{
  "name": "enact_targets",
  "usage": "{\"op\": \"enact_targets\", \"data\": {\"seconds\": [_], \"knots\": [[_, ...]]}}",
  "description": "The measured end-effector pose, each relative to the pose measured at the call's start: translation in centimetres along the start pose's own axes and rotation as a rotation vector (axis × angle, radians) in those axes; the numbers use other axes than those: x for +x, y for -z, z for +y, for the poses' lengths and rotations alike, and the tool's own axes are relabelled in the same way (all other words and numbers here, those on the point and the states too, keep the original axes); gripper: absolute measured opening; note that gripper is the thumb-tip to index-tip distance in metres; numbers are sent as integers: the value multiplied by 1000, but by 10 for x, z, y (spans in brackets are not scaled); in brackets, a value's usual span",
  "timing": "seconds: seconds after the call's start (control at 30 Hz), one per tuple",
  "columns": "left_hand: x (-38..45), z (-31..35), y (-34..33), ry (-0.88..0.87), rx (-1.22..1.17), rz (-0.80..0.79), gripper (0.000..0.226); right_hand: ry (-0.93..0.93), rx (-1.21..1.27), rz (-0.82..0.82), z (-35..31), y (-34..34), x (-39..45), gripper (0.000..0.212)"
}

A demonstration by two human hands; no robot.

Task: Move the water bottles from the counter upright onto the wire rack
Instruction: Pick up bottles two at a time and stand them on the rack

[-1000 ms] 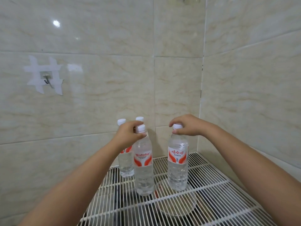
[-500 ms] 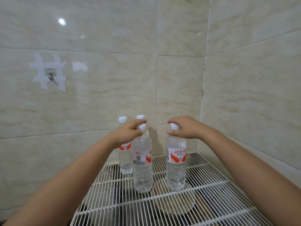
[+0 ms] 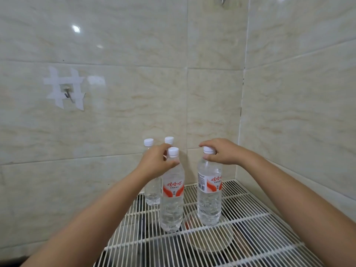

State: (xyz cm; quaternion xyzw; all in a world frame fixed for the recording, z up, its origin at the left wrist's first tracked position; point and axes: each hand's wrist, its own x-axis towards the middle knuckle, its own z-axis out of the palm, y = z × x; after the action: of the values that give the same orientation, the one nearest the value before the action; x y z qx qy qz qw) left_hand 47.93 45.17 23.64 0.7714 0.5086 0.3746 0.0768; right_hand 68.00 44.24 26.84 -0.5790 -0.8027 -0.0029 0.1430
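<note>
Four bottles stand upright on the rack [image 3: 250, 207], all with white caps. My left hand [image 3: 157, 162] curls around the neck of the left bottle [image 3: 172, 197], thumb below the cap and fingers behind it, so I am gripping it just under the top. My right hand [image 3: 221, 152] sits over the cap of the right bottle [image 3: 209, 195], fingertips over the top and thumb pressed at the neck, pinching it there. Both of these bottles rest with their bases on the wires, near each other but apart, with red and white labels facing me. Beyond my left hand, close to the wall [image 3: 115, 122], stand two more: the far left bottle [image 3: 152, 191], partly hidden by my wrist, and the back bottle [image 3: 169, 140], of which I see only the cap above my fingers. Under the rack, below my right hand, a round pale dish [image 3: 210, 239] shows through the wires. Up and left of my left hand, a small hook [image 3: 66, 92] is taped to the wall with crossed strips of white tape.
</note>
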Motion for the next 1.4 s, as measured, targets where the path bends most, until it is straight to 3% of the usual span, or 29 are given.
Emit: {"op": "enact_targets", "data": {"seconds": [0.2, 0.53, 1.1, 1.4], "knots": [[12, 12, -3, 32, 88, -30, 35, -62, 114, 137, 3, -4, 4, 44], [77, 35, -40, 77, 50, 4, 32, -158, 20, 236, 32, -2, 45, 47], [115, 20, -58, 125, 279, -160, 34, -109, 131, 164, 48, -25, 94, 48], [119, 21, -61, 106, 416, -263, 39, -79, 178, 212, 54, -35, 98, 45]]}}
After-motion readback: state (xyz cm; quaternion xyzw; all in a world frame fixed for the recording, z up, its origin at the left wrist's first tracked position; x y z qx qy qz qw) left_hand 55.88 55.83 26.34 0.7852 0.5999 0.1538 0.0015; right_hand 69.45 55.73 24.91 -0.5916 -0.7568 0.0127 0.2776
